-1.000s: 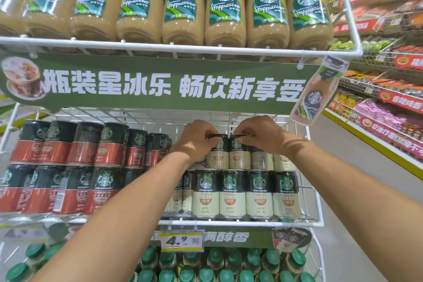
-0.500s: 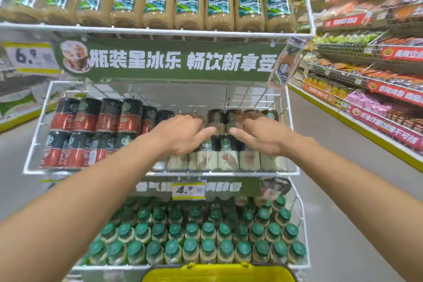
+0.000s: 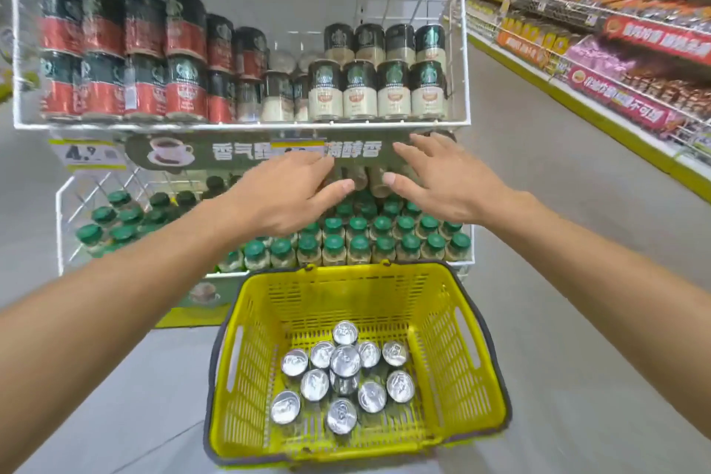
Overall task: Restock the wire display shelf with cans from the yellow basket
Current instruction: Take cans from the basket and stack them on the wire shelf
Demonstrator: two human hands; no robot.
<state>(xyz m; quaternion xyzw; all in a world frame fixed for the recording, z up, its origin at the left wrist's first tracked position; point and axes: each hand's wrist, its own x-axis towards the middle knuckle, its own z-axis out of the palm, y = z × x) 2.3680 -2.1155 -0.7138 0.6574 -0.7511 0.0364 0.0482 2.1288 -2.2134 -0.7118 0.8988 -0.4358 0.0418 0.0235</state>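
Note:
The white wire display shelf (image 3: 246, 124) holds red-and-black cans (image 3: 104, 54) on its left and cream-and-black cans (image 3: 379, 71) stacked two high on its right. Below me on the floor stands the yellow basket (image 3: 454, 323) with several silver-topped cans (image 3: 344, 360) upright in it. My left hand (image 3: 286, 196) and my right hand (image 3: 438, 181) hover in the air below the shelf's front rail and above the basket. Both are empty, with the fingers spread.
A lower wire tier carries several green-capped bottles (image 3: 358, 239). A green banner (image 3: 254, 152) with a price tag (image 3: 90, 155) hangs under the can shelf. Stocked store shelves (image 3: 600, 50) run along the right of a grey aisle floor.
Both hands have let go of the cream cans on the shelf and drawn back and down, empty. My view has tilted down, bringing the basket and its cans into sight.

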